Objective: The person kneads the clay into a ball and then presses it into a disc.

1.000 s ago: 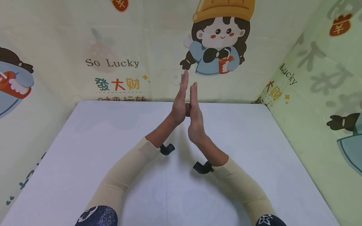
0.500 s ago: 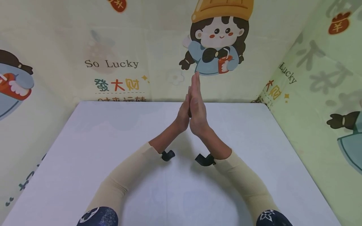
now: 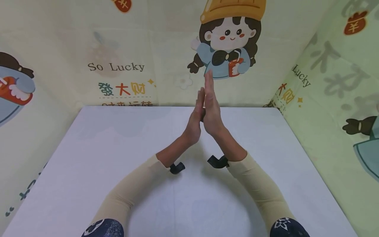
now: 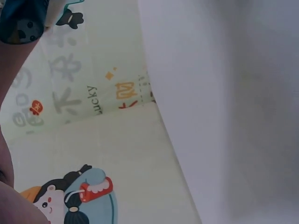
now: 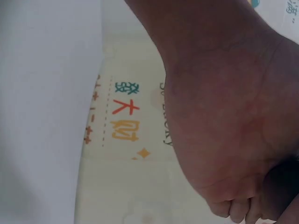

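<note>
My left hand (image 3: 193,123) and right hand (image 3: 212,113) stand palm to palm above the white table, with straight fingers pointing up and forward. Between the palms is a small dark brown thing (image 3: 203,114), mostly hidden; both hands press against it. The right fingertips reach higher than the left ones. In the right wrist view, the left hand (image 5: 219,116) fills the right side, and the dark thing (image 5: 282,186) shows near the lower right corner, its full shape hidden. Only a strip of the right wrist (image 4: 11,65) appears at the left wrist view's edge.
The white table (image 3: 133,197) lies below the forearms. Light fabric walls (image 3: 168,39) with cartoon figures and printed lettering enclose its back and sides. Black wrist cameras (image 3: 177,168) jut inward from both wrists.
The palms have slid against each other: the right hand has moved up and forward, the left down and back. Both have drifted slightly right, and the dark thing stays between them.
</note>
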Action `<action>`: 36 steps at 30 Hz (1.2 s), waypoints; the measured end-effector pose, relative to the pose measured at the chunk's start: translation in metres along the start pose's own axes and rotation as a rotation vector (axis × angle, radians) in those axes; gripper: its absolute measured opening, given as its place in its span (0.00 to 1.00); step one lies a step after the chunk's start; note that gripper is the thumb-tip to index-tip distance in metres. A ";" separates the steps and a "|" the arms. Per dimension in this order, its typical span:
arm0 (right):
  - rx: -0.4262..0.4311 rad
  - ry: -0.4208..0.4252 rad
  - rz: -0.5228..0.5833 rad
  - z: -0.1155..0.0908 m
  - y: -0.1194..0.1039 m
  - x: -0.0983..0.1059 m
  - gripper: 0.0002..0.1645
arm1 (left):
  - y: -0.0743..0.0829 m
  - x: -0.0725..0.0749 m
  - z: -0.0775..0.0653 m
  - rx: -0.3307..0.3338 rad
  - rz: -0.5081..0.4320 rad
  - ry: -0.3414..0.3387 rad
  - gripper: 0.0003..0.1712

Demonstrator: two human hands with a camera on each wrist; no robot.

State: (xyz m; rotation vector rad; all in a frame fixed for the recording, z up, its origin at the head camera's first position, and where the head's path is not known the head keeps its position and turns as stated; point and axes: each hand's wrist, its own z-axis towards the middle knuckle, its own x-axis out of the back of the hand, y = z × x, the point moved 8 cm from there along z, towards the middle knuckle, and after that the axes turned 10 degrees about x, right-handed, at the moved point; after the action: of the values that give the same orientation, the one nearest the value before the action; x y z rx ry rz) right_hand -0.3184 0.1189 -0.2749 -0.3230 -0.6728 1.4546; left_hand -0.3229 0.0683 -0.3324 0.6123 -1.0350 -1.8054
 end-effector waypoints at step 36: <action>-0.187 -0.081 0.325 -0.019 0.019 -0.012 0.65 | 0.053 -0.006 -0.015 -0.224 0.156 0.158 0.51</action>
State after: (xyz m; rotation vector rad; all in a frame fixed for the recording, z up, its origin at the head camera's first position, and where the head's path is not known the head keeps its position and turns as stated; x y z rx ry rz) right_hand -0.3218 0.1128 -0.3031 -0.5404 -0.8538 1.7229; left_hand -0.2839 0.0569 -0.2954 0.5138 -0.7415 -1.6779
